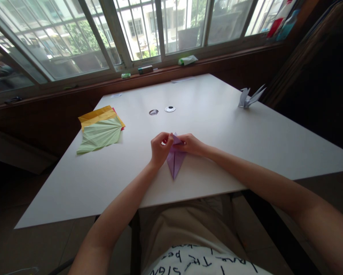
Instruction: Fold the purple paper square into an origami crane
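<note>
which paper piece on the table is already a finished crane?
The white crane at the far right edge. The purple paper in both hands is a flat pointed fold; the green sheet lies fan-creased at left.

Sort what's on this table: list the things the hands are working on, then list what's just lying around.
In hand:
purple paper, pinched at its top by the left hand and right hand

Lying about:
stack of coloured sheets
finished paper crane
two small round discs
oddments on the windowsill
</note>
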Available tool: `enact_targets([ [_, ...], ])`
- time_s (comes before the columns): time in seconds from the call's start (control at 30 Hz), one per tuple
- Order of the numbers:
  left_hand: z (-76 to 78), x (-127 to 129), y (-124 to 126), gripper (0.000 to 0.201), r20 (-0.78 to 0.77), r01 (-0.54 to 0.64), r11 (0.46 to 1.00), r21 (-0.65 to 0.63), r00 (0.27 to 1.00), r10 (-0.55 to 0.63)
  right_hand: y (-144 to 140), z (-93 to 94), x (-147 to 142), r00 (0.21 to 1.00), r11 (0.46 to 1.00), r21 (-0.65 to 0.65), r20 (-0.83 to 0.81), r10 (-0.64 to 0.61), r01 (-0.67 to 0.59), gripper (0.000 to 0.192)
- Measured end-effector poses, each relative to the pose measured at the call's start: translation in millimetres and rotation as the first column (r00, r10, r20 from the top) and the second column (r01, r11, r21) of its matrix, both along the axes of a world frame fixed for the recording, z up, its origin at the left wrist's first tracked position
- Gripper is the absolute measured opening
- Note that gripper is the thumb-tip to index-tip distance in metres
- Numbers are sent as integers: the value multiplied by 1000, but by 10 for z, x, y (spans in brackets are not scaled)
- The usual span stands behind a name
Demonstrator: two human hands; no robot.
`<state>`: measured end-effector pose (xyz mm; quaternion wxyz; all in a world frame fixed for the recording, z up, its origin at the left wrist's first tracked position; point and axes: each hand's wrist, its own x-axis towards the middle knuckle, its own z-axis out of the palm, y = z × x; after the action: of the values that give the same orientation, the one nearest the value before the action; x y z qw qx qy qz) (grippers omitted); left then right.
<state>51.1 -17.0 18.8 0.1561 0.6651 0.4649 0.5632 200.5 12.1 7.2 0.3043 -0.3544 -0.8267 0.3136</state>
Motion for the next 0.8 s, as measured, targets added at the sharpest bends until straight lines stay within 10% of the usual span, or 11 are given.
enact_targets([
  [0.8, -25, -19, 52, 13, -2, 47, 997, -68, 999, -47, -4, 27, 10, 999, 999, 13, -19, -37, 38, 19],
])
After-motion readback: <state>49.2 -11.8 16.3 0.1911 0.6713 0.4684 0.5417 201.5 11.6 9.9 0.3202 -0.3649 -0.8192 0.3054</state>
